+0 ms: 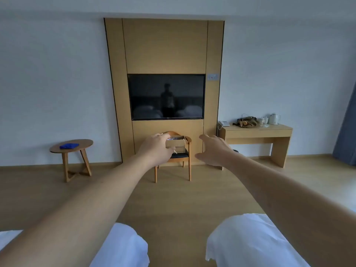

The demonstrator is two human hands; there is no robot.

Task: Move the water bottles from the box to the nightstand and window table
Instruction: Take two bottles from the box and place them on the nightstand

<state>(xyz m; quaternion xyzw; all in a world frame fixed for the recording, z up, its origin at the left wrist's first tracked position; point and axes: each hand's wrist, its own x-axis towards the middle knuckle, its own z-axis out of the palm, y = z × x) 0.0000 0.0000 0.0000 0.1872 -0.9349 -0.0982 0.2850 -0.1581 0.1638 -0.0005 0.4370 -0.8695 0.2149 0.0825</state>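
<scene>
Two white beds [250, 237] frame the near view. Across the floor a chair [178, 157] carries the cardboard box [178, 144] under the television [166, 96]; bottles inside are barely visible. Left hand [156, 149] and right hand [213, 151] reach forward, fingers relaxed, holding nothing. Full bottles probably feel heavy, slick; grip mid-body.

Between the hands, a chair [179, 160] bore the box [178, 145] on its seat. Left of the left hand [156, 149], a round table [77, 149] carried a blue item [69, 146]. Right of the right hand [213, 151], a desk [256, 132] held a phone [223, 123], bag [246, 121] and kettle [273, 118].
</scene>
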